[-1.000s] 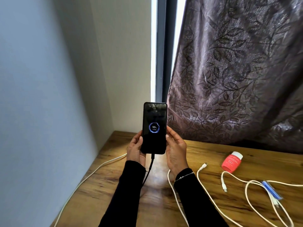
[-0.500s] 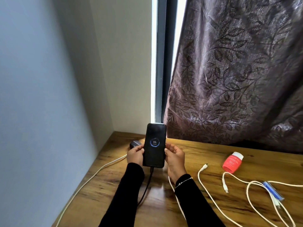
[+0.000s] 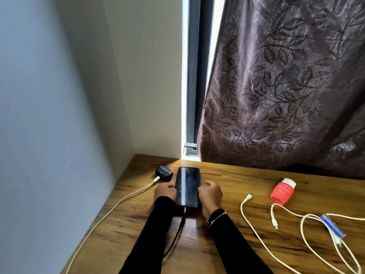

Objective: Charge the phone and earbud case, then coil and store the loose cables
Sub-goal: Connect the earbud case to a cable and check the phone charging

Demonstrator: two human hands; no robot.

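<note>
Phone (image 3: 187, 186) lies flat, screen up and dark, on the wooden table (image 3: 237, 182), toward the far left corner. A dark cable (image 3: 176, 235) is plugged into its near end and runs toward the near edge between the two forearms.

Left hand (image 3: 165, 191) at the phone's left edge, fingers curled against the side. Right hand (image 3: 210, 192) at the right edge, fingers curled in, thumb raised; fingertips meet the phone's edge. Both hands grip the phone by its long sides. Black sleeves on both arms; a thin bracelet (image 3: 216, 217) on the right wrist.

Earbud case (image 3: 164, 173), black, rounded, sits just left of the phone's far end, a small green light showing on it. A white charging cable (image 3: 110, 209) is plugged into the case on its near side and trails along the left side of the table to the near edge.

Right of the hands: a loose white cable (image 3: 254, 229), its plug end (image 3: 248, 197) lying free on the table. Further right, a tangle of white cables (image 3: 308, 230) with a blue tag or clip (image 3: 332, 226) among them; what it is cannot be told. A red bottle with a white cap (image 3: 282, 191) lies on its side, far of the tangle.

Behind the table: a brown leaf-patterned curtain (image 3: 286, 86), a strip of window frame (image 3: 194, 76) to its left, plain walls at left.
</note>
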